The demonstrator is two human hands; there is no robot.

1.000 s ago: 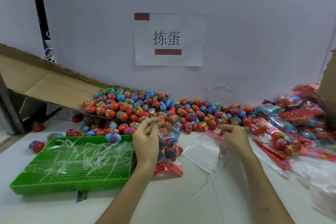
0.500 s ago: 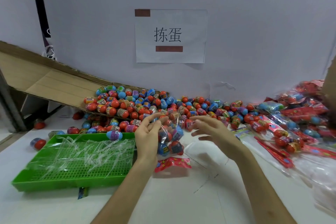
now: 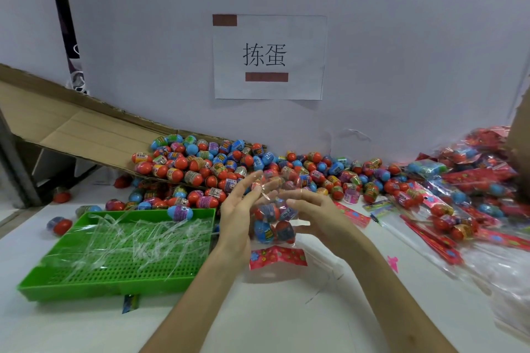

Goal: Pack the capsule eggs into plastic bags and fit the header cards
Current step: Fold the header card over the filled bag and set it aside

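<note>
A clear plastic bag (image 3: 274,223) with several red and blue capsule eggs hangs just above the table between my hands. My left hand (image 3: 241,213) pinches the bag's top edge, fingers stretched upward. My right hand (image 3: 311,213) touches the bag from the right, fingers spread along its side. A red flowered header card (image 3: 276,257) lies on the table right under the bag. A large heap of loose capsule eggs (image 3: 218,169) lies behind my hands, spilling from a tilted cardboard sheet (image 3: 80,126).
A green perforated tray (image 3: 114,272) holding clear plastic strips sits at the left, one blue egg (image 3: 179,212) on its far rim. Finished bags with red cards (image 3: 464,195) pile up at the right. Empty clear bags (image 3: 510,275) lie at the right edge. A wall sign hangs behind.
My right hand left the empty bags at the right and moved left to the filled bag. My left hand kept hold and lifted the bag slightly.
</note>
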